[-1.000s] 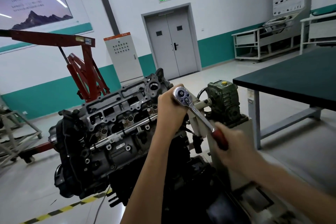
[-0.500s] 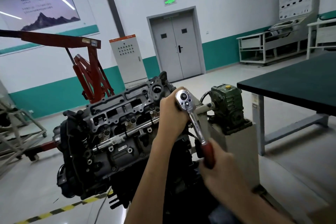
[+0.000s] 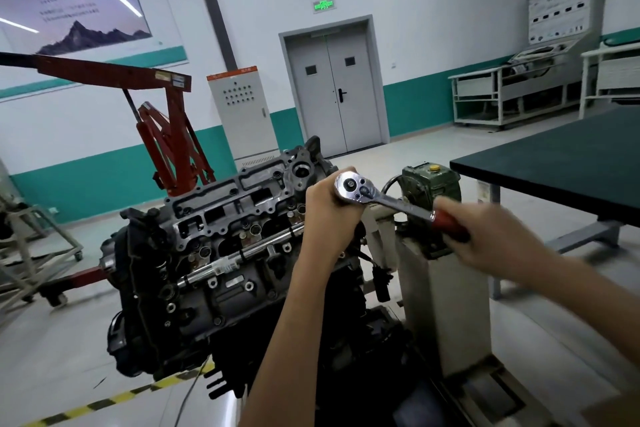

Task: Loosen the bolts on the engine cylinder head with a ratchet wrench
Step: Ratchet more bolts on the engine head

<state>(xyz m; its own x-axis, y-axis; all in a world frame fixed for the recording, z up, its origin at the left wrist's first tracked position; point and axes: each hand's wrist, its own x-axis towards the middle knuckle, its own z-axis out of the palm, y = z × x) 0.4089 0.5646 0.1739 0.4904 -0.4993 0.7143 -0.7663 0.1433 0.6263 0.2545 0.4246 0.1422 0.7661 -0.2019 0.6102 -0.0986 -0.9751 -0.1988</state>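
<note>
1. The right hand (image 3: 491,239), centre right, is clamped on the ratchet wrench (image 3: 381,196) handle, which has been swung back up from pointing downward.
2. The left hand (image 3: 329,208) is curled beneath the wrench head.
3. At the cylinder head (image 3: 242,211), centre left, the bolt is hidden; another loosening stroke is judged ready.

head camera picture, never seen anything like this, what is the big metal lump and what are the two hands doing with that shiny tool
There is one view, from a camera worn on the person's head, looking forward and down over their own arms. The big grey metal lump is an engine cylinder head, tilted toward the camera. The shiny tool is a ratchet wrench, used for turning bolts. The left hand is curled around its round chrome end, steadying it against the block; the bolt beneath is hidden. The right hand, blurred, grips the red handle. Behind stands a red crane. To the right are a green gearbox and a dark-topped table.
</note>
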